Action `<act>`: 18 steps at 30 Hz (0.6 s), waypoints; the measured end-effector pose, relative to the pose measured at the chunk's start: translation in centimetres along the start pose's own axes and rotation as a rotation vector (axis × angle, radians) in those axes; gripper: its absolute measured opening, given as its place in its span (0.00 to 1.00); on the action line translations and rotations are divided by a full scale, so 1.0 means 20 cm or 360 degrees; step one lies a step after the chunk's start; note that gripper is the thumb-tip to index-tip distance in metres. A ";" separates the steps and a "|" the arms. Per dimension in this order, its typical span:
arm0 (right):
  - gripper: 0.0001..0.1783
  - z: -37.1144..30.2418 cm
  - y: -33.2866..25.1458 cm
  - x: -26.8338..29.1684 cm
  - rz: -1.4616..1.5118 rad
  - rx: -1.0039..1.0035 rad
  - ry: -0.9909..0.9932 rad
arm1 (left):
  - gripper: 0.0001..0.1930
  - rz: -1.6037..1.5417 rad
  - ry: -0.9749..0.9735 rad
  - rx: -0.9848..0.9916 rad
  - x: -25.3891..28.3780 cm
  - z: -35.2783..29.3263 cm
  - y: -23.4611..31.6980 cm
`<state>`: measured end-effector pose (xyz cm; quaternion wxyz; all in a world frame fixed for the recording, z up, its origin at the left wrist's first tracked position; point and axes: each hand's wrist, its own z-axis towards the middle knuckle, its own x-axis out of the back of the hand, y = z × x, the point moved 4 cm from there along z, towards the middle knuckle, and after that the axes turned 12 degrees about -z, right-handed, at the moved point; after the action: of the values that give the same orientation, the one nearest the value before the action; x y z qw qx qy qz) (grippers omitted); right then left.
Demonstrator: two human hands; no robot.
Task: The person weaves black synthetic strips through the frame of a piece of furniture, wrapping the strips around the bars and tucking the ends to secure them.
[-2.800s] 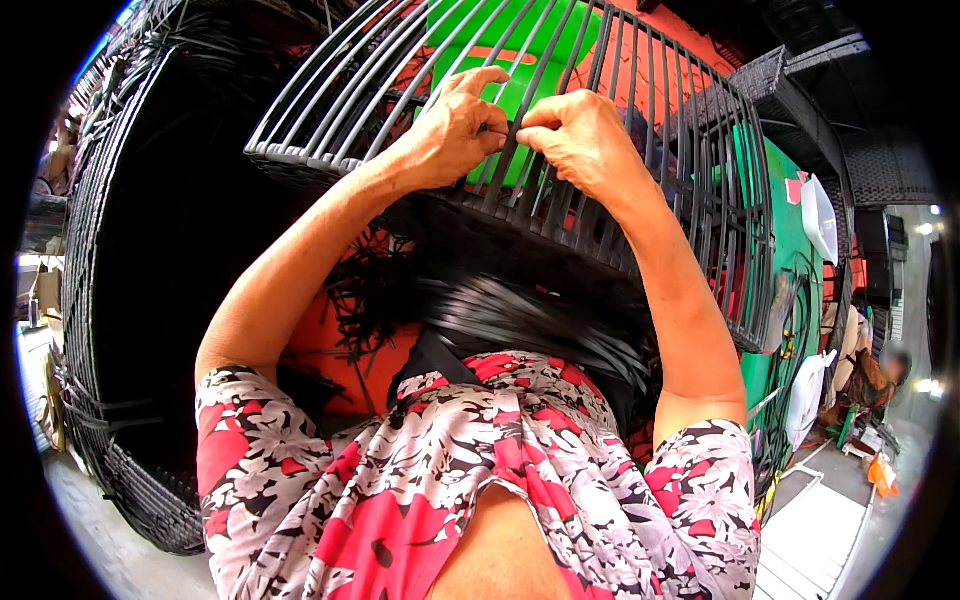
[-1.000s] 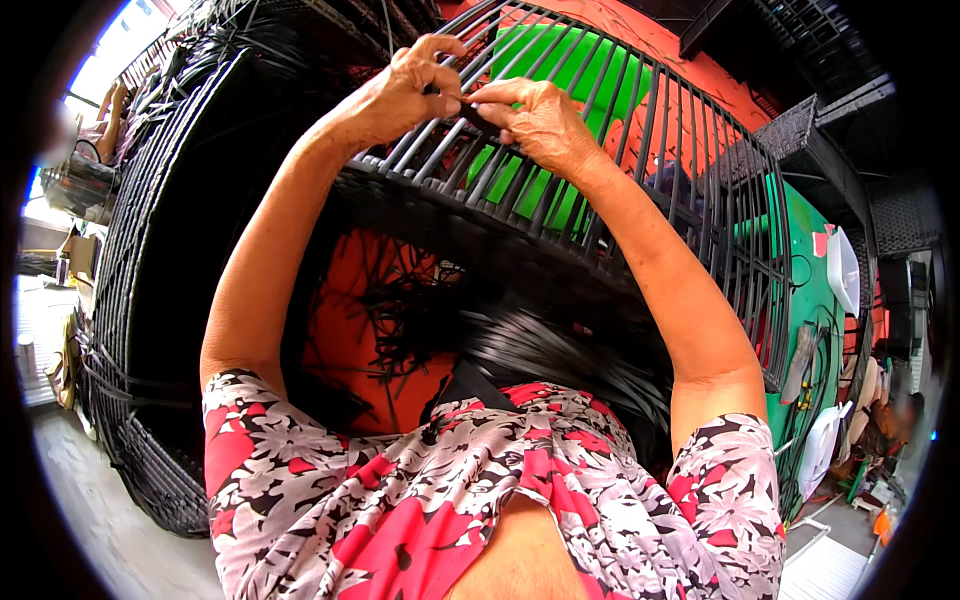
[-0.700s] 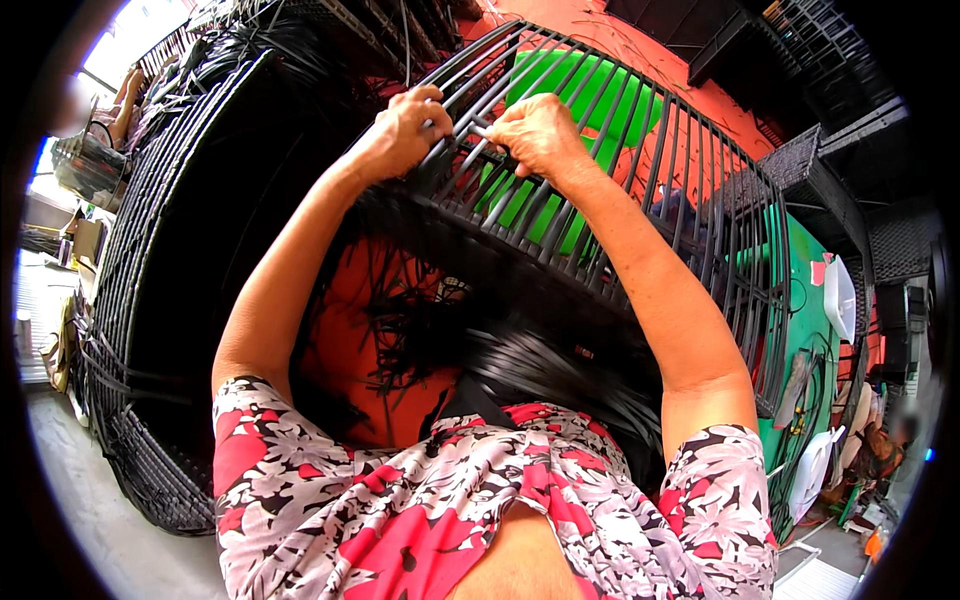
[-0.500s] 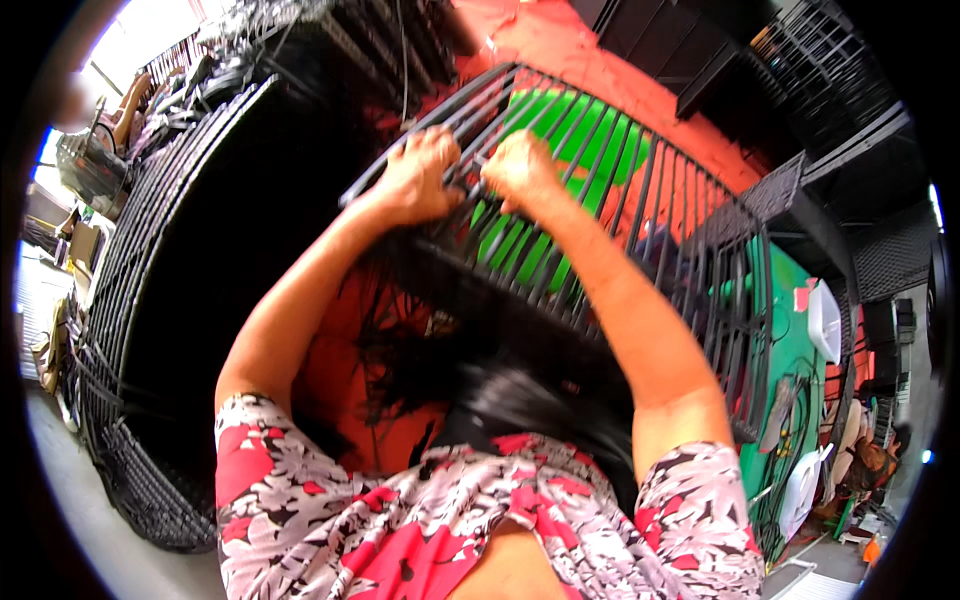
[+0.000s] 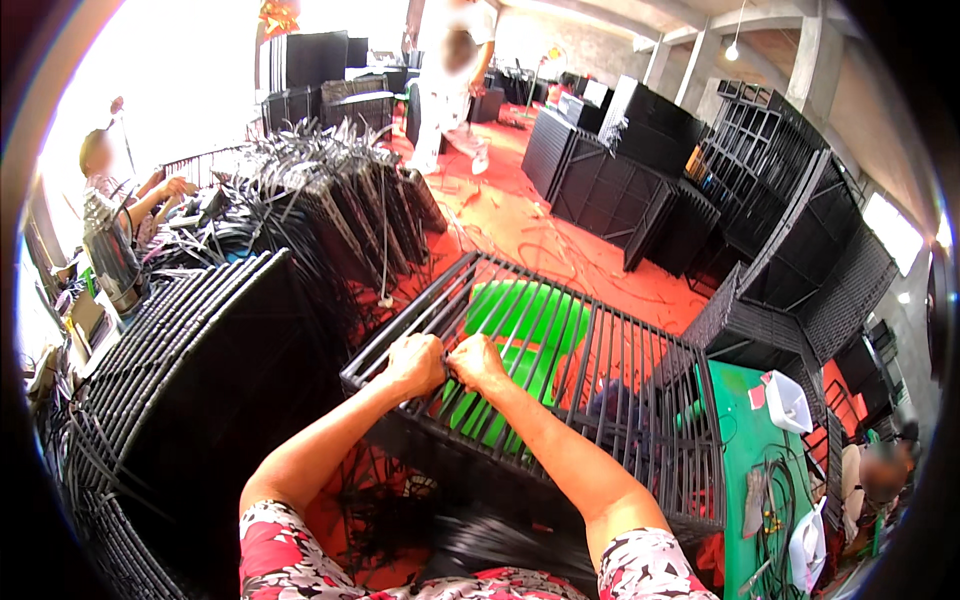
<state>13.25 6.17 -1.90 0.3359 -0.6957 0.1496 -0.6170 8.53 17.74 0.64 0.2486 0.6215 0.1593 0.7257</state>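
In front of me stands a black slatted frame (image 5: 690, 470), its bars running away from me across the top. My left hand (image 5: 415, 367) is closed in a fist over the bars, left of the middle. Right beside it, my right hand (image 5: 479, 364) is also a fist, thumb side toward the left one. A thin dark strip (image 5: 448, 366) shows between the two fists; its ends are hidden inside my fingers. Bright green plastic chairs (image 5: 530, 312) show through the bars. Loose black strips (image 5: 500, 545) hang or lie between my body and the frame.
Stacked black slatted panels (image 5: 190, 345) rise at left, with heaped black strips (image 5: 250, 215) behind. A green table (image 5: 742, 410) with a white basket (image 5: 789, 402) stands at right. Co-workers are at left (image 5: 125, 205), far back (image 5: 445, 95) and right (image 5: 865, 490). Strips litter the red floor (image 5: 500, 215).
The view has tilted up, bringing the room and co-workers in. My hands and the frame appear lower in the picture. The fists have come closer together.
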 end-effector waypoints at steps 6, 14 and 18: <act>0.09 0.00 -0.07 -0.04 -0.0130 0.0041 -0.0194 | 0.10 -0.0467 -0.0149 0.0227 -0.04 0.01 -0.14; 0.07 0.26 0.07 -0.12 -0.0821 0.0290 -0.0772 | 0.06 -0.0447 -0.0948 -0.0228 -0.22 0.32 -0.41; 0.03 0.05 -0.05 -0.06 0.0179 -0.0202 -0.0541 | 0.17 -0.1121 -0.1406 0.0790 -0.30 0.35 -0.53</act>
<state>13.89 7.87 -2.15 0.3458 -0.8002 0.1682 -0.4602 17.67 22.66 -8.77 0.3636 0.8127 0.4011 0.2153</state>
